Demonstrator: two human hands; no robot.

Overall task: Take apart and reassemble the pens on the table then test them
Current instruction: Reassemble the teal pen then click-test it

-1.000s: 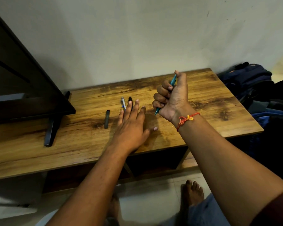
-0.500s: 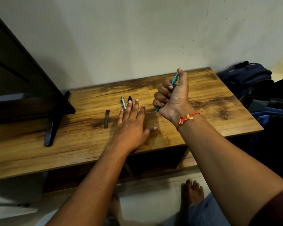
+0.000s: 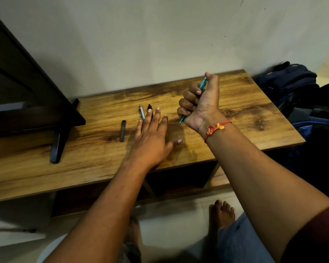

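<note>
On the wooden bench [image 3: 235, 118], against a pale wall, the left hand [image 3: 150, 137] lies flat, palm down, fingers [image 3: 157, 115] released and spread, holding nothing. Its fingertips reach two pens that lie side by side just beyond them: a grey pen [image 3: 141, 112] with blue marks, beside the index finger, and a black pen [image 3: 150, 109], partly hidden under the middle finger. Whether the fingers touch these pens cannot be told. A short dark cap or barrel piece [image 3: 123, 130] lies apart to the left of the hand, roughly parallel to the pens.

To the right, the right hand [image 3: 199, 105] is raised above the bench in a fist, clenched round a teal pen [image 3: 202, 85]. The pen stands tilted, its upper end under the thumb, its tip [image 3: 181, 122] emerging below the little finger and pointing down toward the bench; the tip appears just clear of the wood. A red and yellow thread [image 3: 215, 128] circles the right wrist.

At far left a dark screen [image 3: 27, 88] stands on the bench on a black foot [image 3: 58, 147]. Beyond the bench's right end lies a blue bag [image 3: 291, 78]. Below the bench edge, a bare foot [image 3: 222, 215] rests on the tiled floor.
</note>
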